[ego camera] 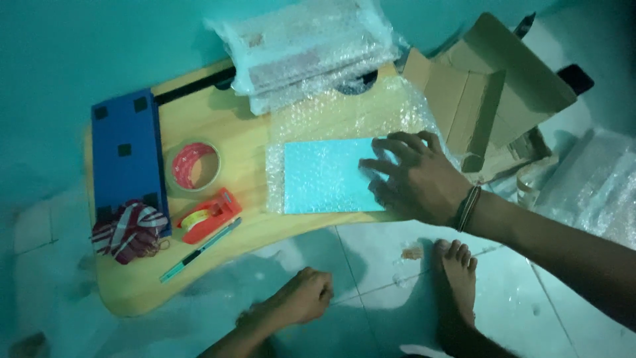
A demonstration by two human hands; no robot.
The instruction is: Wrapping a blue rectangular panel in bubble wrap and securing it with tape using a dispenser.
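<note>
- Now we press our right hand (414,178), open and with fingers spread flat, on the light blue flat package (331,176); it grasps nothing, and we judge it only keeps the package from sliding.
- The package lies on a sheet of bubble wrap (344,119) at the 3 o'clock side of the wooden lap table (252,232), probably so the sheet can fold around it.
- Our left hand (306,295) is clenched in a loose fist at 6 o'clock, below the table edge, apart from every thing; we cannot tell if something is inside it.
- At 12 o'clock rests a bundle already wrapped in bubble wrap (305,46).
- At 2 o'clock an open brown cardboard box (493,86) stands beside the table.
- At 9 o'clock we see a blue flat board (126,152), then a round tape roll (193,166), a red tape dispenser (211,215), a green pen (199,250) and a striped cloth bundle (129,231), near together and within reach.
</note>
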